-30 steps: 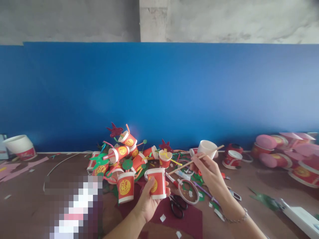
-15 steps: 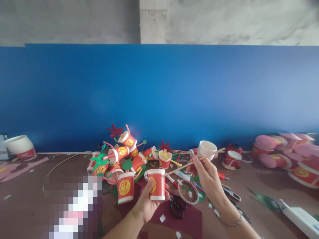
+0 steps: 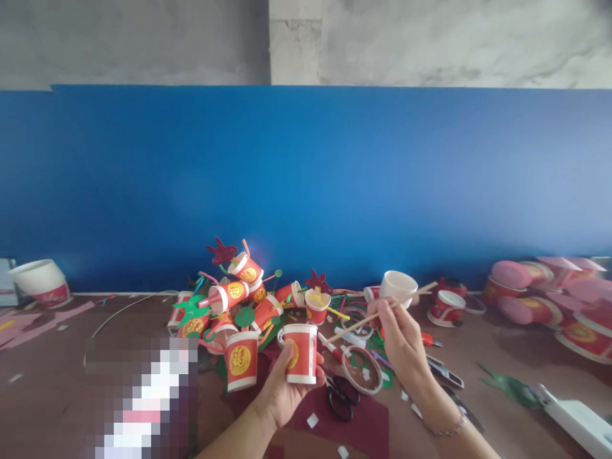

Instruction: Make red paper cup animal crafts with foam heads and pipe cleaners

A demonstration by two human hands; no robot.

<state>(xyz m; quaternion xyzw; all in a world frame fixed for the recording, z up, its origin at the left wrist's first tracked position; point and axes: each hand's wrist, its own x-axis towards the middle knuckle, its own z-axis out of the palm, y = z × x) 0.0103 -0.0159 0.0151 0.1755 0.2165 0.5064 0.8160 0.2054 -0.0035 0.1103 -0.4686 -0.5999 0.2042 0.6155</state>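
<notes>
A red paper cup with a white rim and a yellow emblem (image 3: 305, 354) stands upright in my left hand (image 3: 287, 389), its thumb across the front and fingers behind. My right hand (image 3: 401, 338) pinches a thin wooden stick (image 3: 356, 325) that slants down to the left, its lower end a little to the right of the cup. Left of my left hand is another red cup (image 3: 241, 361), beside a pile of red cups (image 3: 229, 294) with straws and paper shapes. Black scissors (image 3: 343, 398) and a tape ring (image 3: 362, 370) lie between my hands.
Stacked white bowls (image 3: 398, 285) stand behind my right hand. A glue gun (image 3: 568, 408) and a utility knife (image 3: 445, 371) lie on the right. Pink and red cup pieces (image 3: 530, 309) are at the far right. A blue panel (image 3: 306, 185) rises behind the table (image 3: 52, 382).
My right hand has shifted slightly right with the stick, so the stick's lower end is now apart from the cup. My left hand holds the cup almost unmoved.
</notes>
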